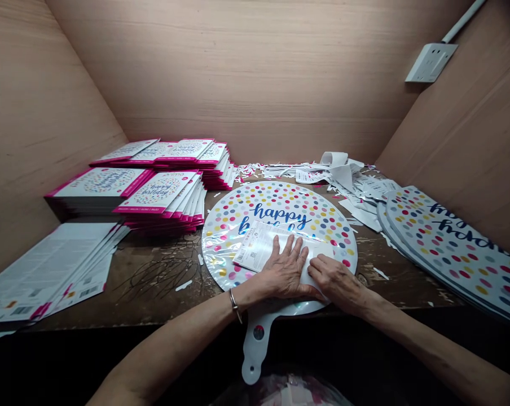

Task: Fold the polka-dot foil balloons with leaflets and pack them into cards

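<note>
A round foil balloon [276,220] with coloured dots and blue "happy" lettering lies flat on the table under clear film, its white tab [255,352] hanging over the front edge. On it lies a white printed sheet [259,245] with a QR code. My left hand [284,269] presses flat on the sheet with its fingers spread, a metal bangle on the wrist. Right beside it, my right hand [335,283] rests on the sheet's folded near end. Neither hand visibly grips anything.
Stacks of packaged balloons [157,194] with pink edges stand back left, printed sheets [47,270] lie front left, and more balloons [453,248] lie stacked right. Paper scraps [335,180] litter the worn table [153,276]. Wooden walls surround it, with a wall socket [430,62] upper right.
</note>
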A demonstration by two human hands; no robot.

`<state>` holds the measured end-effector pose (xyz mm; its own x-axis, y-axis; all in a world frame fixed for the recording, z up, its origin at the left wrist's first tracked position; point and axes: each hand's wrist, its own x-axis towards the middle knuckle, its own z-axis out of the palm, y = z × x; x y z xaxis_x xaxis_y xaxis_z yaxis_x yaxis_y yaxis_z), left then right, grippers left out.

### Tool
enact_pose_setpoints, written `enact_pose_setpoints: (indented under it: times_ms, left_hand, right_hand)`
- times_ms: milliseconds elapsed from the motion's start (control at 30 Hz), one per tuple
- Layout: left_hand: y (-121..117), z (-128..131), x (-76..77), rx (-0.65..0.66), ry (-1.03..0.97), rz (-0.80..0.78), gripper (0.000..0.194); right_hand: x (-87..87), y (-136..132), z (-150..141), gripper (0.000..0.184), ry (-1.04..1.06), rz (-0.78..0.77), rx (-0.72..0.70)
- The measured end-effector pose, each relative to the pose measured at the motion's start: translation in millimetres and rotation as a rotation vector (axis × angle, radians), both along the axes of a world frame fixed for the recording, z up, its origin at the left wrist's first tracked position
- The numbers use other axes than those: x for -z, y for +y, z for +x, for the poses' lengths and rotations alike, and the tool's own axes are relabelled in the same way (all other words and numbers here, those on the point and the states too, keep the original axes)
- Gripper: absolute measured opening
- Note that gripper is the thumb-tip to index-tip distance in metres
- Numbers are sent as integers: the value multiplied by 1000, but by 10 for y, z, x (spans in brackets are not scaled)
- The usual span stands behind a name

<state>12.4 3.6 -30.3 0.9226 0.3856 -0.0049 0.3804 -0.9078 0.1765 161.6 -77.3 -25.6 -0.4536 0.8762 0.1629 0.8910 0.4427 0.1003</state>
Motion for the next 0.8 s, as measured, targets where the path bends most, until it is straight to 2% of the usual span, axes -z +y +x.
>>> enact_pose_setpoints:
  times_ms: [100,267,467,600,800]
  left_hand:
    - [-9,-7,-8,-5,13,-10,95]
    - [-18,-24,-13,0,-36,-39,109]
    - [-14,-12,39,-16,-74,15,109]
    - [-16,-9,48,-21,-60,46,108]
    - [-16,-9,30,-8,-14,39,89]
  right_hand:
    - [22,73,-5,9,3,-9,30]
    - [-53,183,208,11,97,-95,-43]
    - [-97,94,293,15,207,-160,-44]
    - [-96,56,186,11,66,-121,-69]
    - [-96,-33,21,15,-325,124,-154]
